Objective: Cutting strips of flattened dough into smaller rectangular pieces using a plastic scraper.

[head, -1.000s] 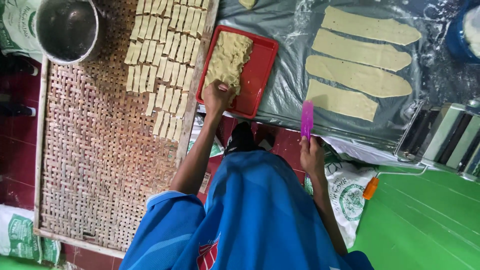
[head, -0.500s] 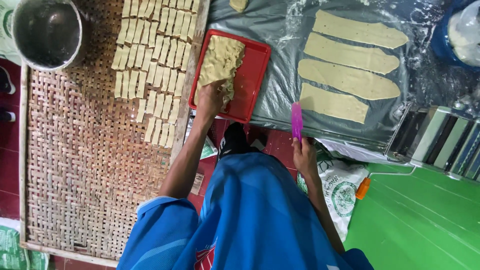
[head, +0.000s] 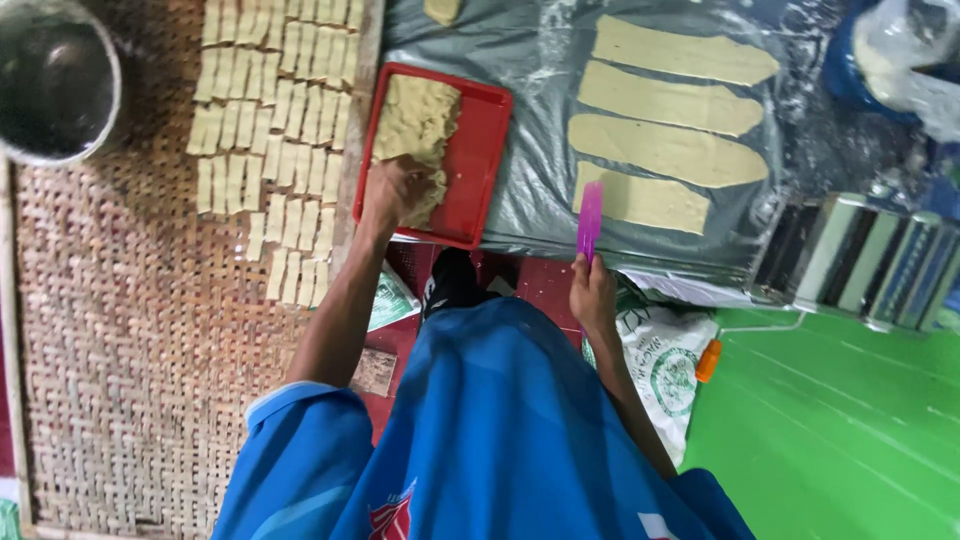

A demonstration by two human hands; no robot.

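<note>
A: Since a second ago we've shifted the view a bit; our left hand [head: 395, 190] sits on the pile of cut dough pieces [head: 415, 125] in the red tray [head: 480, 150], same as before, maybe slightly deeper in.

B: Agreed. Fingers curled down into the pile, looks like gripping some pieces, can't tell how many.

A: Right hand [head: 593, 295] is wrapped round the handle of the pink cutter [head: 589, 220], blade tip touching the near edge of the lowest dough strip [head: 640, 200].

B: Progress, as we judge it: several rows of small dough rectangles [head: 270, 120] already laid on the woven bamboo mat [head: 130, 350], top part only. Most of the mat is bare.

A: Tray pile is about half the tray. Four long strips lie uncut on the grey plastic sheet [head: 540, 130].

B: So we're well short of done: pile to lay out, strips to cut.

A: Metal pot [head: 50, 80] at the mat's corner, untouched. Dough roller machine [head: 860, 260] at right, well apart.
</note>
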